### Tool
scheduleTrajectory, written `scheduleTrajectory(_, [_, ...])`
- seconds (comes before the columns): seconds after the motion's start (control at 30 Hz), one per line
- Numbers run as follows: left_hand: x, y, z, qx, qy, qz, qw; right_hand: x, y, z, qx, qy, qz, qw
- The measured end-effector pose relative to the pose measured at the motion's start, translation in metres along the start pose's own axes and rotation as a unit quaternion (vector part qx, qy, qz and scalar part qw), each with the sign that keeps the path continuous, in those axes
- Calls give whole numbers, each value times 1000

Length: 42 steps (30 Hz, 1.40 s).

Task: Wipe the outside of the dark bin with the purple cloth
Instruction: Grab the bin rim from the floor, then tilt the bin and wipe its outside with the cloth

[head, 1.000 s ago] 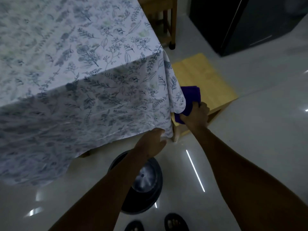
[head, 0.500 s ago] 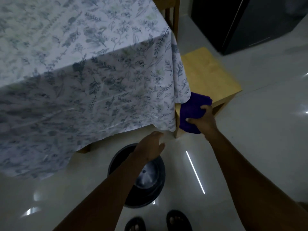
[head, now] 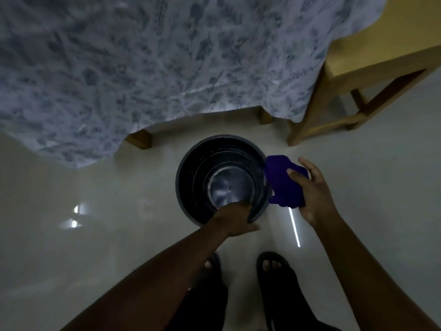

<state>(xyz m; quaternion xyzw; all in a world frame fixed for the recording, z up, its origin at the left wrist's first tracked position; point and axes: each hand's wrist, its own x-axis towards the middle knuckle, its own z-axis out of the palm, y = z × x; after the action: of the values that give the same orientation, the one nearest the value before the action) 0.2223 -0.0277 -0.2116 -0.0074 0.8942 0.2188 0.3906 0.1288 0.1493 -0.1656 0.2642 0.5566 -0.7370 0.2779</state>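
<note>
The dark bin (head: 188,177) stands upright on the pale floor in the middle of the view, round and open-topped, with a shiny bottom inside. My left hand (head: 235,217) grips its near rim, fingers over the edge. My right hand (head: 315,192) holds the bunched purple cloth (head: 284,185), which is pressed against the bin's right outer side just below the rim.
A table with a floral tablecloth (head: 167,56) hangs over the far side, its wooden legs (head: 140,139) just behind the bin. A wooden stool (head: 358,68) stands at the right. My feet in dark sandals (head: 269,263) are right below the bin.
My right hand has carried the purple cloth off the stool down to the bin's right side. My left hand has let go of the tablecloth and gripped the bin's rim. The view has dropped lower.
</note>
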Motion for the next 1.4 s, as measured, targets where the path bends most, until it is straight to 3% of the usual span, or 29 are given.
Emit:
scheduleTrajectory(0.2, [10, -17, 43, 41, 42, -12, 998, 7, 20, 18, -36, -29, -36, 998])
scheduleTrajectory(0.33, [-7, -24, 18, 26, 165, 3, 986, -13, 13, 34, -44, -68, -71, 994])
scheduleTrajectory(0.4, [-21, -35, -3, -33, 216, -8, 976, -25, 7, 45, -15, -110, -73, 991])
scheduleTrajectory(0.5, [-41, -54, -19, -217, 256, -30, 941, -37, -1, 61, 51, -173, -58, 982])
scheduleTrajectory(0.6, [-57, -66, -19, -365, 257, -47, 893, -38, 0, 72, 81, -219, -40, 972])
scheduleTrajectory(0.7, [-58, -80, -10, -416, 248, -45, 873, -24, 22, 73, 82, -208, -9, 975])
scheduleTrajectory(0.77, [-54, -85, -5, -430, 242, -46, 869, -12, 43, 65, 21, -171, 14, 985])
scheduleTrajectory(0.87, [-48, -88, -2, -447, 240, -47, 860, 6, 77, 46, -175, -119, 12, 977])
scheduleTrajectory(0.93, [-43, -92, 0, -444, 246, -45, 860, 17, 97, 36, -337, -82, -54, 936])
scheduleTrajectory(1.0, [-38, -98, 5, -448, 248, -42, 858, 26, 111, 30, -551, -43, -109, 826])
scheduleTrajectory(1.03, [-36, -101, 8, -450, 247, -43, 857, 29, 116, 31, -635, -15, -128, 762])
scheduleTrajectory(1.07, [-35, -103, 11, -455, 249, -43, 854, 30, 120, 34, -678, 3, -156, 719])
scheduleTrajectory(1.17, [-31, -109, 18, -456, 267, -48, 847, 33, 131, 51, -662, -52, -220, 715])
scheduleTrajectory(1.23, [-28, -113, 24, -459, 279, -59, 842, 37, 142, 56, -693, -93, -232, 676])
scheduleTrajectory(1.3, [-25, -116, 28, -464, 291, -60, 834, 43, 150, 54, -714, -82, -254, 647])
scheduleTrajectory(1.4, [-19, -117, 28, -446, 308, -59, 838, 58, 152, 51, -703, -58, -266, 657])
